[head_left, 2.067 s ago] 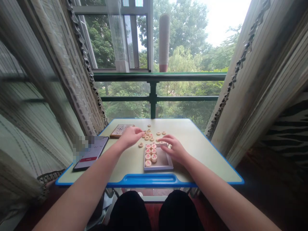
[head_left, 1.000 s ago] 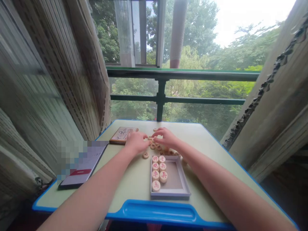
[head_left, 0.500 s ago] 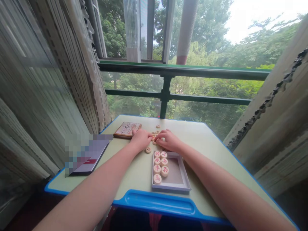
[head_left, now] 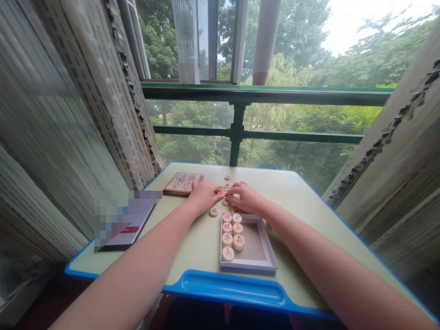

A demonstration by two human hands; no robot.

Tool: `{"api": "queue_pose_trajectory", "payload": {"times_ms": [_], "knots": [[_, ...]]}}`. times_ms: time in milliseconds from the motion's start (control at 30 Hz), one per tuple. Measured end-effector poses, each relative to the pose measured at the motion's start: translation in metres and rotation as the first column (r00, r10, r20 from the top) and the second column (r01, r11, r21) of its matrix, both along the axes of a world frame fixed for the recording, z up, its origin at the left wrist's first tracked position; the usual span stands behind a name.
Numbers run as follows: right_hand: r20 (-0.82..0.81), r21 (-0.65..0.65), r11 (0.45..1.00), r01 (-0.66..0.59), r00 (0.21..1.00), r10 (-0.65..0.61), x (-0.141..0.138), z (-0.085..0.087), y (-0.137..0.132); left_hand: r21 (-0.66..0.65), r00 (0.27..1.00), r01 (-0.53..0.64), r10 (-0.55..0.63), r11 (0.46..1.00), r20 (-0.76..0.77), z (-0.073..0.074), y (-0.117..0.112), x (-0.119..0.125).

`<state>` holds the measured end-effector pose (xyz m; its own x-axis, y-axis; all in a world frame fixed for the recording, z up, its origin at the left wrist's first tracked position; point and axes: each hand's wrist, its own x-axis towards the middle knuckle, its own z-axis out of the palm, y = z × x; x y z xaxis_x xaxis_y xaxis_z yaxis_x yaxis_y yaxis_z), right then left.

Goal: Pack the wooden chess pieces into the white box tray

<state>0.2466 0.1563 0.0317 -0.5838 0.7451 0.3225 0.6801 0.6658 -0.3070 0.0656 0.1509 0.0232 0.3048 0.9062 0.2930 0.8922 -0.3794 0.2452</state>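
Note:
My left hand [head_left: 205, 198] reaches the loose Chinese chess pieces from the left, its fingertips closed on a red-marked piece [head_left: 220, 193]. From the right, my right hand [head_left: 250, 198] has its thumb and bent fingers at a dark-marked piece [head_left: 226, 201]; they look pinched on its edge, though the contact is small and partly hidden. Several more pieces lie between and behind the hands. One loose piece [head_left: 213, 211] sits below my left hand, another [head_left: 227, 178] farther back. Nearer me, a shallow white box [head_left: 271, 250] holds two columns of red-marked round pieces [head_left: 227, 239] along its left side.
A flat wooden-edged box with a written lid [head_left: 183, 181] lies left of my left hand. A dark-edged, partly pixelated flat item [head_left: 132, 224] rests at the table's left. The table [head_left: 295, 206] has a blue rim with a trough [head_left: 230, 289]. Curtains and a railing [head_left: 275, 95] surround it.
The view has shifted slightly, so the box and pieces appear a little farther right. Both hands stay among the loose pieces, their fingers moving only a little. The pieces in the box are unchanged.

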Motion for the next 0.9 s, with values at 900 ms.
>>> {"api": "queue_pose_trajectory", "payload": {"times_ms": [900], "knots": [[-0.437,-0.312,0.948,0.063,0.876,-0.202,0.0,0.01,-0.002,0.235,0.956,0.113,-0.17,0.965,0.238,0.007,-0.009,0.004]]}}
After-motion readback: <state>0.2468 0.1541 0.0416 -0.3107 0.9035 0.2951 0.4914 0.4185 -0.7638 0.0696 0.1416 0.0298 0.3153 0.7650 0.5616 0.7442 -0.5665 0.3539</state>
